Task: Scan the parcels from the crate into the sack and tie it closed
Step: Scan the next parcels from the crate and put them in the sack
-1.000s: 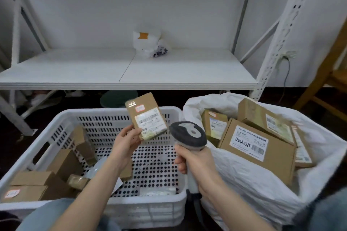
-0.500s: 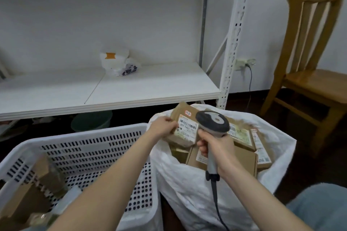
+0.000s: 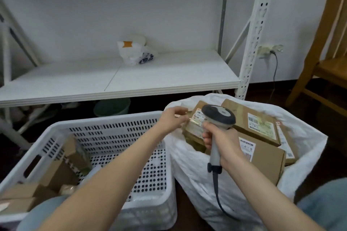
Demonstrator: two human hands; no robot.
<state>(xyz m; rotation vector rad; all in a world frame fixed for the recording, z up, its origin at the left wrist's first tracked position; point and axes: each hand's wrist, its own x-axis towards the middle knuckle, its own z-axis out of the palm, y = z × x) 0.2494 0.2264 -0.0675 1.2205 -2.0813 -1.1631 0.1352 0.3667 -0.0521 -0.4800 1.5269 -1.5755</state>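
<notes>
Along the bottom of the frame, two forearms are reaching forward over the person's knees. At lower left the white crate is sitting close in, with several brown parcels lying in its left corner, probably waiting to be scanned. Touching its right wall, the white sack is standing with its mouth rolled wide, likely so that boxes drop in without catching on the cloth.

Right of centre, the right hand is wrapping its fingers firmly round the handle of the scanner. It is holding the head up over the sack mouth, and the cable is trailing down in front of the sack. Just left of it, the left hand is reaching across the crate's far corner. Its loosely bent fingertips are meeting the left edge of a small parcel, the task's piece in hand, which is lying on the pile inside the sack. Whether it is pinching the parcel or merely touching it is unclear.

The sack is looking nearly full: a large box is filling its right side, leaving little room inside, though the rim is offering slack for tying.

Farther back a white shelf is spanning the middle, carrying a plastic bag, and a wooden chair is crowding the right edge.
</notes>
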